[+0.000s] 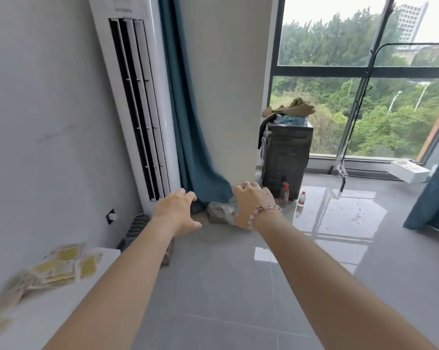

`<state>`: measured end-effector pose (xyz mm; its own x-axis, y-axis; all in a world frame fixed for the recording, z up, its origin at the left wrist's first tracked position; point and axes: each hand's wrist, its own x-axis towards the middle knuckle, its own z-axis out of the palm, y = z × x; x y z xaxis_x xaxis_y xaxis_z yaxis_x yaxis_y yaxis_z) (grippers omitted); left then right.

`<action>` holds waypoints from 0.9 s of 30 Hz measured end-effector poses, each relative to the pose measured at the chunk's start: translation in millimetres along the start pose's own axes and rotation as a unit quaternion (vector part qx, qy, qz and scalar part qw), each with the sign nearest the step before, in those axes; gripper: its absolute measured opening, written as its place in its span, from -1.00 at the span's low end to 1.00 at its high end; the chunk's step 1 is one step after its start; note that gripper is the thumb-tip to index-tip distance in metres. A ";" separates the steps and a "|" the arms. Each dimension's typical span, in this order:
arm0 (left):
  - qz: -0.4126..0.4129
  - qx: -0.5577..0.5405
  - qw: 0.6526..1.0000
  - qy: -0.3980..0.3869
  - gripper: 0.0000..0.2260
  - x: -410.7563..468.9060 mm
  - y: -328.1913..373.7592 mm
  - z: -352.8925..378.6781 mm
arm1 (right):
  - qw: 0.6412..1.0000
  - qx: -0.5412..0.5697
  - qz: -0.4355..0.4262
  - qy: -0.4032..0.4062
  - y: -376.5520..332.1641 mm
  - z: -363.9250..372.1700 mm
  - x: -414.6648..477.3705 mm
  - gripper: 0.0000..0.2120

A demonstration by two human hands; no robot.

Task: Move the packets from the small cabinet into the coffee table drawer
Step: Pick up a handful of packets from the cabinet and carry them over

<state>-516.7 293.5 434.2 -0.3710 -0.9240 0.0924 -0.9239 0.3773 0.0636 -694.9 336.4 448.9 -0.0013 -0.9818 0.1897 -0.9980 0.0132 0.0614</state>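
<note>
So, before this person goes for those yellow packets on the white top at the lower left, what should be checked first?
1. Left hand free: ok, it holds nothing.
2. Right hand free: ok, its fingers are loosely curled round nothing.
3. Packets in sight: ok, a loose heap lies on the white top.
4. Hands over the packets: not ok, both reach out over the floor, right of the heap.
5. Packet count: cannot tell, the heap is blurred.
6. Drawer open and ready: cannot tell, it is not in view.
</note>
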 end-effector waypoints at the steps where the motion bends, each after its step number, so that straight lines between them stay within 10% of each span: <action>1: -0.013 0.000 1.000 0.000 -0.37 2.0 -11.3 1.2 | 1.000 0.002 -0.012 -0.002 -8.2 2.0 11.8 -0.53; 27: -0.342 0.012 0.940 -0.017 -0.41 98.6 -191.6 29.8 | 0.947 0.059 -0.305 -0.074 -150.0 79.0 282.8 -0.57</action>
<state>-379.0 128.3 401.5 0.3074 -0.9516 0.0058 -0.9491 -0.3062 0.0734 -550.5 41.8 415.9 0.5787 -0.8155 0.0131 -0.8155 -0.5787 0.0041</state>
